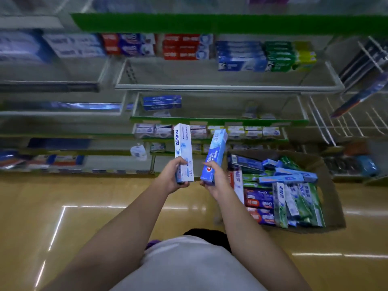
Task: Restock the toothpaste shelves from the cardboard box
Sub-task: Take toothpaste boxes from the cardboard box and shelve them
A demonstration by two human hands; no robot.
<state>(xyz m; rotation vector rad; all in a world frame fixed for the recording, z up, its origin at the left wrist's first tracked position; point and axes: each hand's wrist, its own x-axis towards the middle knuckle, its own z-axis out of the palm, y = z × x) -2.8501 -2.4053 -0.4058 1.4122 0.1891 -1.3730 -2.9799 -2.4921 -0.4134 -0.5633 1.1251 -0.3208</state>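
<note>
The left hand (pixel 175 177) grips a white-and-blue carton (pixel 183 152) near its lower end, fingers curled round the narrow sides, the carton standing almost upright; the right hand (pixel 212 177) holds a blue carton (pixel 214 156) the same way, tilted a little to the right. Both cartons are raised in front of the shelves (pixel 220 120), apart from each other and not yet touching any shelf. The cardboard box (pixel 327 185) sits on the floor (pixel 84 206) to the right, open and heaped with more toothpaste cartons lying at all angles. The tray shelf (pixel 228 87) above is mostly bare in front of its back row, and the green-edged one below it holds only a few packs, so either looks a likely home. These cartons should be light and stiff along their length but thin-walled, so a hard squeeze at mid-span could dent them; the glossy print may slip a little. Holding near one end, as now, leaves the far end free to slide in; a grip across the narrow faces seems safest. The picture is blurred, so brand text is not fully readable
</note>
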